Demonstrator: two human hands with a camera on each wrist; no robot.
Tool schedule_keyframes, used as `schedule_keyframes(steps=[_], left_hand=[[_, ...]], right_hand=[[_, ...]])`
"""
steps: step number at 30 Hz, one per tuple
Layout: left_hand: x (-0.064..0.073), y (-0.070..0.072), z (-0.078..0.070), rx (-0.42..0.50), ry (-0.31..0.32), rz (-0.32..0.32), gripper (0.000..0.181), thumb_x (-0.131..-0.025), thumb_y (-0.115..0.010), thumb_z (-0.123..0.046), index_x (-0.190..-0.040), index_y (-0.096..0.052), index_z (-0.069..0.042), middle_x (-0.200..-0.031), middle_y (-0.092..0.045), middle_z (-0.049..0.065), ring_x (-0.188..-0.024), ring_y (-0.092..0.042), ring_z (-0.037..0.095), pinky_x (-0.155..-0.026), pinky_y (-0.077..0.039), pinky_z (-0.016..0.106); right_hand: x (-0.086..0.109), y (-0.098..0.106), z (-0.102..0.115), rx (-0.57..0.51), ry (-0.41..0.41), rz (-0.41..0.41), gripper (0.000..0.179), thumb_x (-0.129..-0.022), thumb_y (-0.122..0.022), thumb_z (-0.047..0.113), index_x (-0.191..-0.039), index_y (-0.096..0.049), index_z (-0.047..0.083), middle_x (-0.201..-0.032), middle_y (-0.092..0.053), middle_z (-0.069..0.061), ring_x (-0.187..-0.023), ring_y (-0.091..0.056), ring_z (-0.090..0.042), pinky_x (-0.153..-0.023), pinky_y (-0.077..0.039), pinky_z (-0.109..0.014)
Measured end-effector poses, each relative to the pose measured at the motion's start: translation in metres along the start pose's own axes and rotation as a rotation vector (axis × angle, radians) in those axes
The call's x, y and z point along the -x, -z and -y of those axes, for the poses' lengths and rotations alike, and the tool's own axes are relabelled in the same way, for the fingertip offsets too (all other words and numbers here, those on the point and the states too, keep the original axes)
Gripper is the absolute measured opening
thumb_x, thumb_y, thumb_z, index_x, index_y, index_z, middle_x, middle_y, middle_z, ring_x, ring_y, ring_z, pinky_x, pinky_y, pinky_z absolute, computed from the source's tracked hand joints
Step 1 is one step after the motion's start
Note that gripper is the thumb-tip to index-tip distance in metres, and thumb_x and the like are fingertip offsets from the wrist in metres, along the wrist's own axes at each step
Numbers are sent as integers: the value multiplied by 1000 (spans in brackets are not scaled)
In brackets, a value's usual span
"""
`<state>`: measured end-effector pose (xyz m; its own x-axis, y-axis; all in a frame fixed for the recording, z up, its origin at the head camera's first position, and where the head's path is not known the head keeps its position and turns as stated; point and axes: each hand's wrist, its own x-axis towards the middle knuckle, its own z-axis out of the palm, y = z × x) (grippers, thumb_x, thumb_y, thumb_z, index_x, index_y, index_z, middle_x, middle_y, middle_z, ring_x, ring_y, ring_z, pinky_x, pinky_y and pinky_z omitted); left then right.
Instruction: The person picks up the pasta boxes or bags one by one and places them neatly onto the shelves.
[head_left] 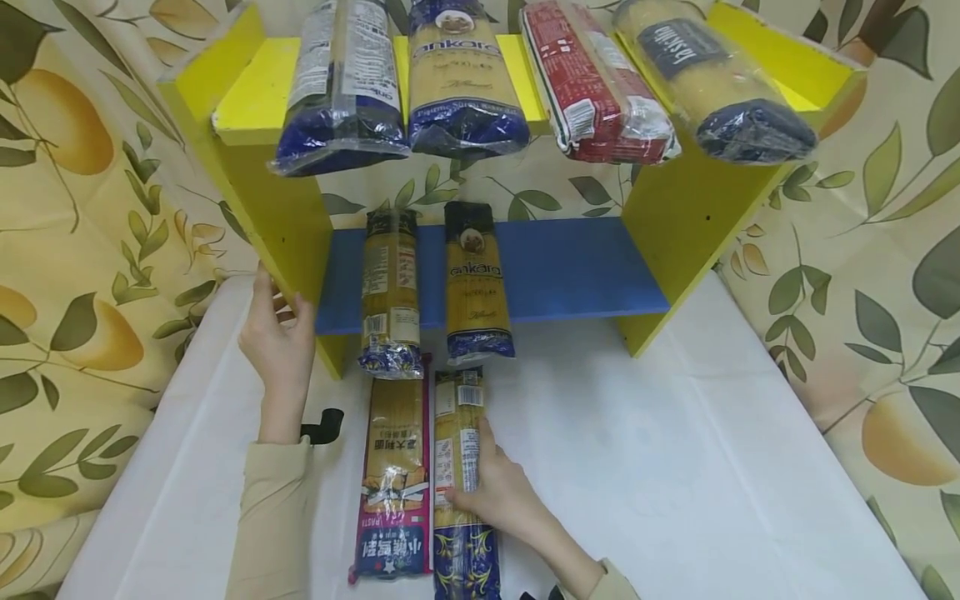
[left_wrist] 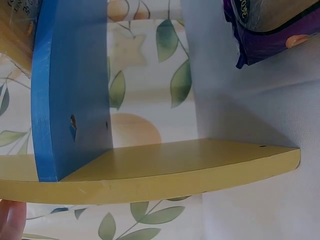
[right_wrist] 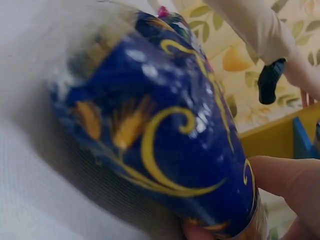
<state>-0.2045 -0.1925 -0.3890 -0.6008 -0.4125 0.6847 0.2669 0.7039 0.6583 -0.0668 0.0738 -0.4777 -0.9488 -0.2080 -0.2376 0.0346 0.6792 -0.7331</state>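
My right hand [head_left: 498,487] grips a packet of pasta [head_left: 455,450] with a blue, yellow-scrolled end, thumb on one side and fingers on the other. In the right wrist view, the packet's blue end [right_wrist: 165,130] looms large, tilted over the white surface. Beside it on the white surface lies a pink-edged pasta packet [head_left: 393,483]. My left hand [head_left: 279,346] touches the outside of the shelf's yellow left side panel [head_left: 277,217]. A fingertip [left_wrist: 12,217] shows against that panel in the left wrist view; the other fingers are partly hidden.
Two pasta packets, one back-side up [head_left: 390,292] and one with its front label showing [head_left: 477,287], lie on the blue lower shelf [head_left: 577,267]. Several more packets, including a red one [head_left: 592,83], overhang the yellow top board [head_left: 262,92]. Fruit-patterned cloth [head_left: 847,275] surrounds the white table [head_left: 675,467].
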Motion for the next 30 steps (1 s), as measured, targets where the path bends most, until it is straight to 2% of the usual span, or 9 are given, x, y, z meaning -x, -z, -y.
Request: schedule_keyframes(steps=[4, 6, 9, 11, 13, 18, 26, 28, 30], left_hand=[[0, -1, 0, -8, 3, -4, 44, -88, -56, -14, -133, -55, -15, -107, -72, 15, -84, -72, 31, -67, -61, 33], [0, -1, 1, -4, 4, -6, 44, -88, -56, -13, -133, -55, -15, -106, -72, 16, -83, -72, 32, -67, -61, 42], [0, -1, 1, -4, -5, 1, 46, -89, -56, -14, -135, -54, -17, -107, -72, 16, -83, -72, 32, -68, -59, 23], [0, -1, 0, -3, -11, 4, 47, -89, -56, -14, -136, -53, -17, -107, -71, 17, -83, -72, 31, -68, -51, 9], [0, -1, -1, -2, -18, 6, 46, -89, -56, -15, -136, -53, -17, -107, -72, 17, -83, -73, 31, -67, -43, 1], [1, -1, 0, -2, -17, 0, 46, -89, -55, -14, -135, -54, -16, -107, -72, 16, -83, -73, 30, -66, -42, 1], [1, -1, -1, 3, -10, 6, 45, -89, -55, -14, -134, -54, -15, -109, -71, 15, -84, -72, 30, -67, -40, -4], [1, -1, -1, -1, -10, 4, 45, -89, -55, -14, -134, -54, -15, -109, -71, 15, -84, -72, 30, -67, -43, 0], [1, 0, -1, 0, -12, 3, 45, -89, -55, -14, -134, -54, -15, -110, -71, 16, -84, -72, 30, -67, -52, 11]], right_hand=[[-1, 2, -6, -77, -12, 30, 121, -71, -81, 36, -153, 1, 3, -100, -67, -25, -68, -65, -23, -63, -59, -43], [-2, 2, -10, -112, -21, 35, 120, -71, -80, 36, -154, 1, 7, -97, -68, -22, -65, -62, -20, -62, -57, -39], [-2, 3, -15, -165, -12, 26, 117, -72, -80, 33, -155, 1, 11, -106, -66, -26, -67, -63, -20, -62, -57, -38], [-1, 3, -18, -201, -4, 24, 116, -73, -79, 31, -155, 1, 13, -109, -65, -27, -69, -64, -20, -62, -57, -38], [1, 3, -20, -229, 18, 20, 114, -74, -78, 28, -155, 1, 15, -111, -65, -28, -72, -66, -21, -65, -58, -39], [8, 5, -23, -248, 72, 19, 109, -77, -75, 21, -156, 0, 21, -112, -65, -26, -78, -67, -19, -66, -58, -33], [27, 19, -17, -270, 98, 21, 94, -81, -69, 13, -155, -12, 26, -122, -59, -33, -80, -69, -21, -54, -58, -23], [32, 23, -18, -293, 106, 35, 90, -82, -67, 12, -155, -15, 27, -124, -57, -34, -84, -70, -25, -54, -58, -23], [37, 26, -19, -305, 125, 46, 88, -83, -67, 12, -154, -18, 28, -125, -57, -33, -88, -70, -28, -56, -59, -24]])
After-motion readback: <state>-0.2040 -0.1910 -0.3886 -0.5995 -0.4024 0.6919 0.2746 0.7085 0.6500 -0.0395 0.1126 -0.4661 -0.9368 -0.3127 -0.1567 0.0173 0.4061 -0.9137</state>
